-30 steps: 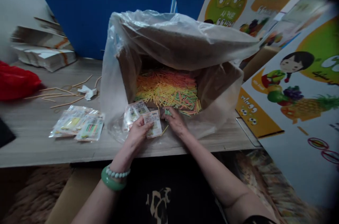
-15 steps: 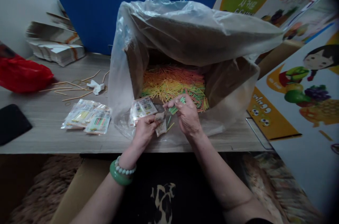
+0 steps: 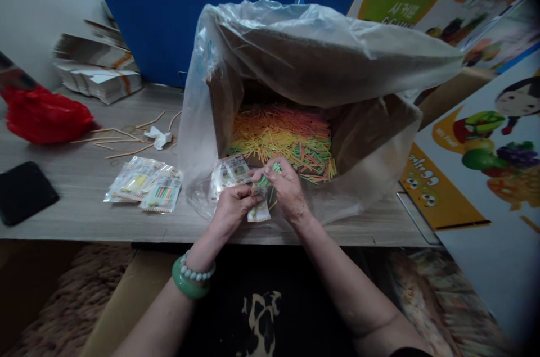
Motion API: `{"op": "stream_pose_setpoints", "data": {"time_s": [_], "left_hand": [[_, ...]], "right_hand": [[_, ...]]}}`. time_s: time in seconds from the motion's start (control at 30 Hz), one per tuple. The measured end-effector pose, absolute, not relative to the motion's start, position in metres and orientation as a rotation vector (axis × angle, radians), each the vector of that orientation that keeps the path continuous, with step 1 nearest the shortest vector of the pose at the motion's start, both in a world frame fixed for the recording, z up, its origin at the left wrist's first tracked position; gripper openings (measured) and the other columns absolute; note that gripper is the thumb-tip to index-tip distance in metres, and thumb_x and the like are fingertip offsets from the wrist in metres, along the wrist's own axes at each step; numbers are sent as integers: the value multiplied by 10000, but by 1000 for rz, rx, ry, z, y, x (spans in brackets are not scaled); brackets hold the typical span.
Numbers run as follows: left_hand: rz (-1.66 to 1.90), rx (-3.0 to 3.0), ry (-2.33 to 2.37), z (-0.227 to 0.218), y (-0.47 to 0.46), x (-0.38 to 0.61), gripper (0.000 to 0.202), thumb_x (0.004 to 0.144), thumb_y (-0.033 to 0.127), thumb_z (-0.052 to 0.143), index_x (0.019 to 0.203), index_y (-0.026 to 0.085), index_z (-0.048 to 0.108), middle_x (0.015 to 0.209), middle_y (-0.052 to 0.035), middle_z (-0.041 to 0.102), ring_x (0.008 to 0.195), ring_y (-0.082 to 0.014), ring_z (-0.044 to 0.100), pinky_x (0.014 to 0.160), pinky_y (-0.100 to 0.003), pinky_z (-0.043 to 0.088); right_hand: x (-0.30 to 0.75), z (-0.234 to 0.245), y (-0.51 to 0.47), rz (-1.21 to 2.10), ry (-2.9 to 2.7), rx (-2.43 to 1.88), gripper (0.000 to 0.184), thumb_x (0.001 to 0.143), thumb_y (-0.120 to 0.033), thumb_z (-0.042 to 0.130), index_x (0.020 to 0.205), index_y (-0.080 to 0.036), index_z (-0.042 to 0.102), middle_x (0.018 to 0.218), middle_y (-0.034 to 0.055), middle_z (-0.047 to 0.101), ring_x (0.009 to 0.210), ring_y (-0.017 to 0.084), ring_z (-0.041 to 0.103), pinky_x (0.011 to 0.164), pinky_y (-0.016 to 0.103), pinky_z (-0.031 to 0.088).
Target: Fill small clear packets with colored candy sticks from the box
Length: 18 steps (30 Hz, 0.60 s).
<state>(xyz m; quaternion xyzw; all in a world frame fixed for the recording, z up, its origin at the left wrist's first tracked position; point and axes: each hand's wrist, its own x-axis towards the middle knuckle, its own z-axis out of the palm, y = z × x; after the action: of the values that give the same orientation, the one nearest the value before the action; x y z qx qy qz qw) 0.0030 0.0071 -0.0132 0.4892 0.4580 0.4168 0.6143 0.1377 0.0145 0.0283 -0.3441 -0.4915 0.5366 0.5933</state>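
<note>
My left hand (image 3: 234, 208) pinches a small clear printed packet (image 3: 259, 212) at the front edge of the plastic-lined box. My right hand (image 3: 287, 188), closed around a small bunch of green sticks (image 3: 266, 177), is right at the top of that packet. Whether the stick ends are inside its mouth I cannot tell. Just behind my left hand lies a stack of flat packets (image 3: 230, 171) on the plastic liner. Loose thin sticks (image 3: 282, 135) in orange, yellow, green and pink cover the bottom of the tipped cardboard box (image 3: 358, 126) beyond my hands.
Packets with coloured sticks inside (image 3: 158, 191) lie on the table (image 3: 126, 227) to the left. Farther left are a black phone-like slab (image 3: 27, 191), a red plastic bag (image 3: 46, 115), tan bent strips (image 3: 122, 152), crumpled white paper (image 3: 158, 136) and stacked card (image 3: 99, 84). Printed cartons (image 3: 476, 177) stand at right.
My right hand has come down and left, bringing the green sticks to the packet in my left hand. The packet now shows its printed face more. The whole view has shifted slightly.
</note>
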Motion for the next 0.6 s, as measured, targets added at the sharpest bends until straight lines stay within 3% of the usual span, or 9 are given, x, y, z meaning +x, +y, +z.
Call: {"op": "stream_pose_setpoints", "data": {"time_s": [0.13, 0.27, 0.37, 0.43, 0.5, 0.6], "left_hand": [[976, 1153, 973, -9, 8, 4, 283, 662, 383, 767, 590, 145, 631, 602, 12, 538, 589, -112, 461, 581, -242, 377], [1027, 1195, 880, -7, 8, 7, 308, 746, 440, 725, 692, 138, 708, 661, -9, 601, 650, -130, 502, 622, -244, 391], [1093, 983, 850, -10, 7, 6, 299, 719, 429, 766, 802, 143, 743, 750, -28, 669, 699, -147, 559, 667, -256, 429], [1116, 836, 818, -12, 7, 5, 302, 706, 399, 788, 872, 149, 751, 811, -41, 699, 729, -156, 592, 699, -267, 454], [1125, 784, 784, -14, 7, 2, 299, 714, 377, 791, 905, 150, 756, 855, -52, 715, 754, -160, 611, 727, -274, 469], [1137, 799, 753, -13, 8, -1, 306, 732, 380, 782, 936, 153, 760, 894, -59, 723, 788, -161, 623, 757, -277, 478]], "right_hand": [[144, 25, 13, 1277, -1266, -893, 157, 840, -353, 608, 810, -232, 513, 913, 34, 738, 1102, 215, 626, 1012, 401, 428], [150, 21, 15, 1324, -1372, -953, 150, 829, -359, 595, 798, -219, 550, 1186, 64, 687, 1194, 239, 580, 1052, 421, 387], [157, 20, 15, 1333, -1544, -1005, 187, 821, -369, 613, 945, -230, 632, 1289, 59, 631, 1240, 236, 541, 1090, 411, 349], [162, 18, 14, 1311, -1546, -1016, 339, 799, -362, 644, 1121, -259, 624, 1366, 42, 574, 1282, 214, 500, 1108, 380, 331], [166, 15, 12, 1276, -1457, -1033, 420, 780, -350, 646, 1189, -269, 595, 1352, 34, 574, 1251, 203, 513, 1074, 357, 364], [168, 7, 9, 1219, -1490, -1164, 205, 770, -321, 587, 933, -214, 652, 990, 33, 672, 958, 198, 599, 892, 330, 448]]}}
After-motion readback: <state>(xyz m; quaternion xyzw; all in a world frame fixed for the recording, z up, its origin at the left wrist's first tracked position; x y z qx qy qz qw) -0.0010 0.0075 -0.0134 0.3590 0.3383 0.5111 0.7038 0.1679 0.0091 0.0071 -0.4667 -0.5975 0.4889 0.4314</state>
